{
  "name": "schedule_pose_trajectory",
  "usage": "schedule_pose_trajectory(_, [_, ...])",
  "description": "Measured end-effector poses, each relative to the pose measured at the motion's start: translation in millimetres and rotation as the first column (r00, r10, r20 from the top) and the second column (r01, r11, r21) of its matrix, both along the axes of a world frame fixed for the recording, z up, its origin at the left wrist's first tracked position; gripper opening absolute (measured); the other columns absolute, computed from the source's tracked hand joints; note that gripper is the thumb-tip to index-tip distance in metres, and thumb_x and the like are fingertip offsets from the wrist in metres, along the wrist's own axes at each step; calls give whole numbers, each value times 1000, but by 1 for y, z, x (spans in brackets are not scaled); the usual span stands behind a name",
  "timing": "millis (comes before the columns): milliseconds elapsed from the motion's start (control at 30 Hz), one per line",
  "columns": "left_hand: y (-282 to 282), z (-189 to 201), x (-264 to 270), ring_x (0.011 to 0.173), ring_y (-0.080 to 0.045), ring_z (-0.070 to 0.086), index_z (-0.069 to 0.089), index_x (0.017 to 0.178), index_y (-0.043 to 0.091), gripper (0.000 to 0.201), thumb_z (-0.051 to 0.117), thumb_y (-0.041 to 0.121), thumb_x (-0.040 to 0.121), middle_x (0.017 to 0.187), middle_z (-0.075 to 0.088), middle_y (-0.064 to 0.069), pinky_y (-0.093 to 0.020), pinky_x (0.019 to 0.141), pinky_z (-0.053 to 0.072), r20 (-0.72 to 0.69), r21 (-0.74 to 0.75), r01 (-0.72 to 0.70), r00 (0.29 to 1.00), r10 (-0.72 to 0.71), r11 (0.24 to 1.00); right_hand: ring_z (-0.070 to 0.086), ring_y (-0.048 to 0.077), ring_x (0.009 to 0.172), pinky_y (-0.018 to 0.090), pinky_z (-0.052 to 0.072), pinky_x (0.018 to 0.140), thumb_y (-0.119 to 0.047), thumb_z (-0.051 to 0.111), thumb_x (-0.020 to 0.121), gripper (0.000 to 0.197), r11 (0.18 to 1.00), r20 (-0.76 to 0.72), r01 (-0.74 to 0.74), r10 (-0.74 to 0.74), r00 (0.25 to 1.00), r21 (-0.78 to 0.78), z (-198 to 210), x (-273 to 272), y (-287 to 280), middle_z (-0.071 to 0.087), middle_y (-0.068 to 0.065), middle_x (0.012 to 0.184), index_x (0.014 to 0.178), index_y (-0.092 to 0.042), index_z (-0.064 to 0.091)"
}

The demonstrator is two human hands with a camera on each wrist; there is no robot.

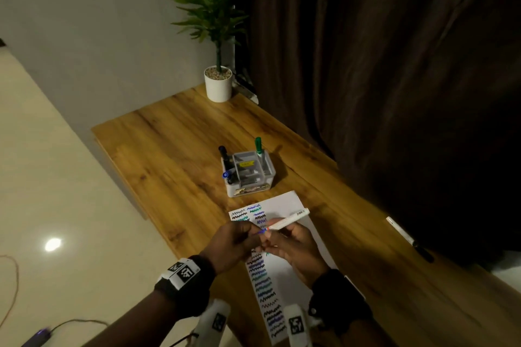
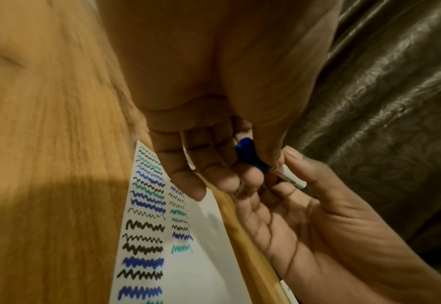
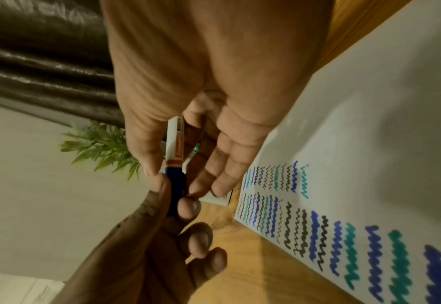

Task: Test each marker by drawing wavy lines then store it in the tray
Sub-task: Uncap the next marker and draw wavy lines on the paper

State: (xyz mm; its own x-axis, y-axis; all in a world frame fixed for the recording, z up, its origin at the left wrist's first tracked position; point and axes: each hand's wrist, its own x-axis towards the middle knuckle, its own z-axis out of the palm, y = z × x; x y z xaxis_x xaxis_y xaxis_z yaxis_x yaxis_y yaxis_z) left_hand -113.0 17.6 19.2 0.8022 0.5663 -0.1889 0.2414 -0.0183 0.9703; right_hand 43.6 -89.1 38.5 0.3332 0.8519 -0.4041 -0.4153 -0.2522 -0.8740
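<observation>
A white marker (image 1: 290, 218) with a blue cap (image 1: 262, 231) is held in the air above the paper (image 1: 284, 203), which carries several wavy lines. My left hand (image 1: 248, 231) pinches the blue cap (image 2: 248, 152) between thumb and fingers. My right hand (image 1: 284, 235) grips the white barrel (image 3: 178, 142) just behind its red band. The cap (image 3: 175, 185) sits against the barrel end, so the tip is hidden. The grey tray (image 1: 253, 190) stands beyond the paper, with a green marker (image 1: 258, 146) upright in it and dark-capped markers (image 1: 225, 160) at its left side.
Another white marker with a black cap (image 1: 406, 236) lies near the table's right edge, by the dark curtain (image 1: 394, 65). A potted plant (image 1: 217, 84) stands at the far corner. The wooden table (image 1: 169, 149) ends at the left, over the pale floor.
</observation>
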Motion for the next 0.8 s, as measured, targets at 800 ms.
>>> schedule_pose_trajectory(800, [-5,9,2,77,-29,72,65,87,16,12,61,21,97,87,75,-14,-49,76,59,5,-84,132,991,-132,988,74,32,75,37,63,72,-7,68,91,5,998,89,-54,53,995,16,4,9,-12,76,18,87,95,-4,67])
